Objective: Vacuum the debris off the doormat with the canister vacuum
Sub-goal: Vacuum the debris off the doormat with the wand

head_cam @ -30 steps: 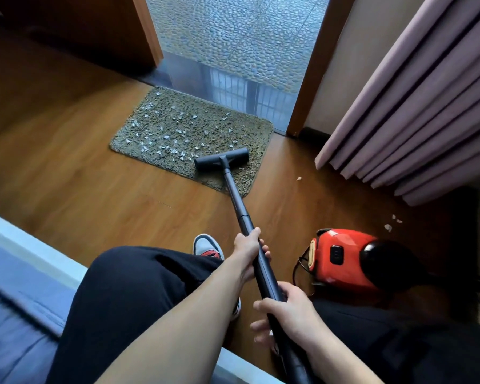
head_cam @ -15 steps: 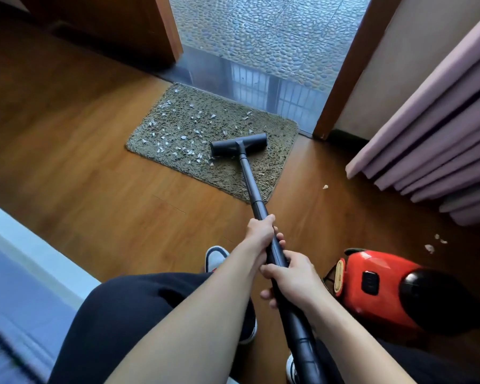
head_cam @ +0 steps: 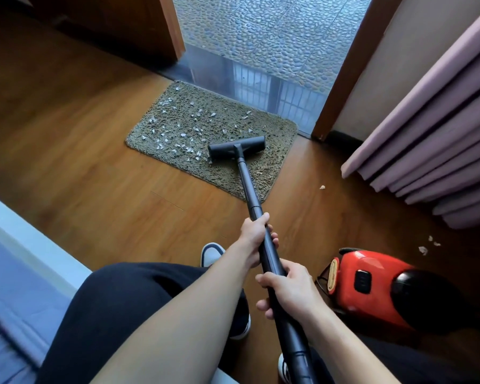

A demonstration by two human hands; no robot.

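**At twelve o'clock, before the doorway: doormat [head_cam: 273, 134], sweep in hand**

1. Mat: olive shag, flat on the wood floor [head_cam: 81, 162], far edge against the glossy threshold [head_cam: 261, 84].
2. debris [head_cam: 178, 138]: pale scraps, thickest over the mat's nine-to-twelve o'clock part. Three-to-six o'clock part apparently near clean.
3. floor head [head_cam: 236, 147]: black, T-shaped, down on the pile around the mat's centre, nine o'clock end touching the nearest scraps.
4. wand [head_cam: 247, 184]: dark tube, running from the head back toward six o'clock and into both hands.
5. left hand [head_cam: 254, 234]: forward grip, fingers wrapped round the wand.
6. right hand [head_cam: 291, 289]: rear grip just behind the left, fingers clenched round the same tube.
7. canister vacuum [head_cam: 372, 281]: red and black, on the floor at four o'clock, just beside the right forearm. Hose connection not traceable.
8. stray scraps [head_cam: 424, 249]: off the mat at three to four o'clock, between canister and curtain [head_cam: 427, 134].

Step, by judgement: mid-sweep, with the littered side of the mat not yet covered.

Next move, by judgement: steer the head toward ten o'clock into the dense patch. Keep it flat on the pile, in overlapping strokes, with light pressure against rucking or sliding of the mat on smooth wood
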